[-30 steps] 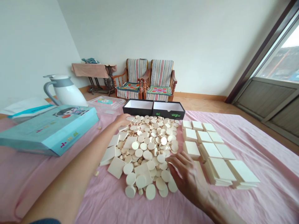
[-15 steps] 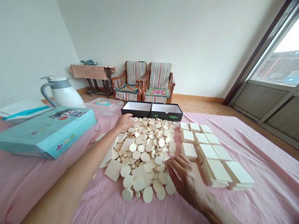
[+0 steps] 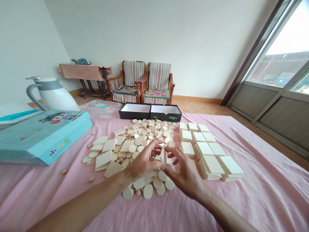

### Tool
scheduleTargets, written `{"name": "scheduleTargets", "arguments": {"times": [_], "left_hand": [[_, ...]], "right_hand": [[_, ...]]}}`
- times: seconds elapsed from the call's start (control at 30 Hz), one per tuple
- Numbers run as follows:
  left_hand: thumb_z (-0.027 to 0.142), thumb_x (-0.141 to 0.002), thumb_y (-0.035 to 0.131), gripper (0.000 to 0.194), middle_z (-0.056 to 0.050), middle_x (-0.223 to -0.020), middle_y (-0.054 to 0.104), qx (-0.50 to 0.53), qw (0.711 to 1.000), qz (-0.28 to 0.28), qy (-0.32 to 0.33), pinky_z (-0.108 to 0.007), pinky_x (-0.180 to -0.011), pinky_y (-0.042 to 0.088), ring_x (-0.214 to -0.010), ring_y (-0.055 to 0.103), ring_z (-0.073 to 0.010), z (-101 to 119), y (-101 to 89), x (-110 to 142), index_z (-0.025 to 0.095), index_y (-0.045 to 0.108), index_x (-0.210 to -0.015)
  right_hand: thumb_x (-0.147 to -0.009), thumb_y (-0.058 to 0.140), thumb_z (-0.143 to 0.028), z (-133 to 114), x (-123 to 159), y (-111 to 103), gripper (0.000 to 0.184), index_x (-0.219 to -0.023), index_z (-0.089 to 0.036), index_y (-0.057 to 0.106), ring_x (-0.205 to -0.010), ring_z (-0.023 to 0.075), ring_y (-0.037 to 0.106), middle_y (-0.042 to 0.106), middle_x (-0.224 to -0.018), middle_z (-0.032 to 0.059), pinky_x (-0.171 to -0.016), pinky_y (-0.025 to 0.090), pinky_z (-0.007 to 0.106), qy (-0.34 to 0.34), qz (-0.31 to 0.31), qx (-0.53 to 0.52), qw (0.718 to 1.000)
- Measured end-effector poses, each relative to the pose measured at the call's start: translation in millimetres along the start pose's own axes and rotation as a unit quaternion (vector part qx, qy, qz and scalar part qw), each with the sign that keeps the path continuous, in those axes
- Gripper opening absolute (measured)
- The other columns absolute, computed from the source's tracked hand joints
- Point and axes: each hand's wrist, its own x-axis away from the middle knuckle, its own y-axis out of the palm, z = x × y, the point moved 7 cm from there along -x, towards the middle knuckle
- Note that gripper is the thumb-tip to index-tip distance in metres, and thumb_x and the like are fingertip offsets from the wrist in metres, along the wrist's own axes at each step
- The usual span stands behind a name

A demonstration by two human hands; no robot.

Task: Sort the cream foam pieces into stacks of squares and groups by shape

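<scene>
Over the pile of pale round wooden discs (image 3: 148,191), my left hand (image 3: 142,162) and my right hand (image 3: 184,172) meet. Between their fingertips a thin wooden tile (image 3: 162,156) stands upright, its edge towards me. Both hands are closed on it; whether it is one piece or a few together is hard to see. Flat square wooden tiles (image 3: 103,159) lie on the left of the pile, with small wooden beads among the discs. Right of my right hand, stacks of square tiles (image 3: 212,164) stand in rows.
A black divided box (image 3: 135,115) stands behind the pile. At the left are a light-blue carton (image 3: 60,141), a white and grey jug (image 3: 58,96) and a clear plastic lid (image 3: 83,108). A pink cloth (image 3: 265,193) covers the surface. Two chairs (image 3: 159,77) are by the wall.
My left hand has come back from the far edge of the pile to the middle. My right hand has lifted, and both now hold a wooden tile. The view has shifted slightly right.
</scene>
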Motion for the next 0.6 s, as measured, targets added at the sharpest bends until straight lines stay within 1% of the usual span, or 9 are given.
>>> {"name": "scheduleTargets", "arguments": {"times": [0.07, 0.13, 0.23, 0.3, 0.37, 0.43, 0.47, 0.53, 0.6], "left_hand": [[0.017, -0.07, 0.065, 0.059, -0.008, -0.118, 0.053, 0.023, 1.0, 0.0, 0.001, -0.035, -0.088, 0.049, -0.114, 0.053, -0.0242, 0, 5.3, 3, 0.027, 0.047, -0.125], [0.016, -0.071, 0.065, 0.054, -0.008, -0.116, 0.055, 0.039, 0.999, -0.011, 0.003, -0.037, -0.088, 0.05, -0.114, 0.054, -0.0249, -1, 11.4, 5, 0.026, 0.048, -0.122], [0.018, -0.074, 0.066, 0.054, -0.009, -0.117, 0.055, 0.031, 0.999, -0.031, 0.008, -0.04, -0.09, 0.051, -0.116, 0.054, -0.0266, -2, 16.1, 9, 0.027, 0.047, -0.123], [0.02, -0.075, 0.067, 0.057, -0.01, -0.12, 0.053, 0.002, 0.999, -0.017, 0.03, -0.042, -0.096, 0.049, -0.119, 0.052, -0.026, 0, 11.0, 10, 0.028, 0.045, -0.127], [0.022, -0.077, 0.067, 0.058, -0.01, -0.121, 0.052, -0.016, 0.999, 0.0, 0.049, -0.043, -0.099, 0.047, -0.117, 0.053, -0.0249, 3, 3.2, 10, 0.027, 0.044, -0.13], [0.022, -0.079, 0.066, 0.054, -0.011, -0.117, 0.055, -0.038, 0.997, 0.019, 0.058, -0.042, -0.098, 0.048, -0.112, 0.057, -0.0238, 4, -4.5, 8, 0.025, 0.046, -0.129], [0.022, -0.08, 0.065, 0.05, -0.011, -0.114, 0.057, -0.057, 0.996, 0.031, 0.06, -0.041, -0.096, 0.049, -0.109, 0.058, -0.0232, 4, -7.9, 7, 0.024, 0.048, -0.127], [0.021, -0.081, 0.062, 0.04, -0.01, -0.108, 0.061, -0.108, 0.99, 0.066, 0.066, -0.038, -0.092, 0.051, -0.104, 0.061, -0.0214, 3, -13.9, 6, 0.022, 0.053, -0.121], [0.021, -0.083, 0.058, 0.034, -0.008, -0.102, 0.064, -0.151, 0.982, 0.089, 0.071, -0.035, -0.087, 0.053, -0.097, 0.063, -0.0196, 2, -16.7, 6, 0.021, 0.056, -0.116]], "right_hand": [[-0.08, 0.066, -0.034, 1, 4, 2, 0.046, -0.122, -0.023, 0.053, -0.094, 0.0205, 0.062, 0.062, -0.112, 0.0087, -0.073, 0.056, 0.034, 0.002, -0.004, -0.001, 1.0], [-0.079, 0.066, -0.031, 1, 7, 4, 0.047, -0.123, -0.023, 0.052, -0.094, 0.0195, 0.062, 0.062, -0.112, 0.0076, -0.076, 0.055, 0.034, 0.004, -0.009, -0.005, 1.0], [-0.077, 0.067, -0.027, 0, 10, -2, 0.046, -0.121, -0.023, 0.053, -0.094, 0.0198, 0.061, 0.063, -0.108, 0.0066, -0.079, 0.053, 0.036, -0.002, -0.014, 0.0, 1.0], [-0.079, 0.062, -0.023, 2, 10, -13, 0.038, -0.116, -0.022, 0.055, -0.089, 0.0189, 0.061, 0.064, -0.101, 0.0055, -0.078, 0.053, 0.035, -0.005, -0.017, 0.011, 1.0], [-0.081, 0.056, -0.019, 8, 8, -29, 0.031, -0.112, -0.021, 0.057, -0.082, 0.017, 0.061, 0.065, -0.092, 0.0037, -0.074, 0.053, 0.033, 0.004, -0.014, 0.022, 1.0], [-0.083, 0.053, -0.017, 16, 5, -43, 0.026, -0.108, -0.021, 0.058, -0.077, 0.0159, 0.06, 0.064, -0.085, 0.0025, -0.07, 0.052, 0.031, 0.015, -0.007, 0.044, 0.999], [-0.083, 0.052, -0.017, 19, 4, -47, 0.024, -0.106, -0.021, 0.059, -0.077, 0.0159, 0.06, 0.063, -0.084, 0.0024, -0.069, 0.052, 0.031, 0.017, -0.01, 0.061, 0.998], [-0.084, 0.052, -0.017, 20, 6, -45, 0.019, -0.101, -0.021, 0.06, -0.079, 0.0166, 0.06, 0.063, -0.086, 0.0033, -0.07, 0.051, 0.032, 0.007, -0.03, 0.101, 0.994], [-0.084, 0.052, -0.016, 15, 11, -36, 0.021, -0.103, -0.021, 0.06, -0.086, 0.0191, 0.06, 0.064, -0.092, 0.0056, -0.076, 0.051, 0.036, -0.014, -0.061, 0.142, 0.988]]}}
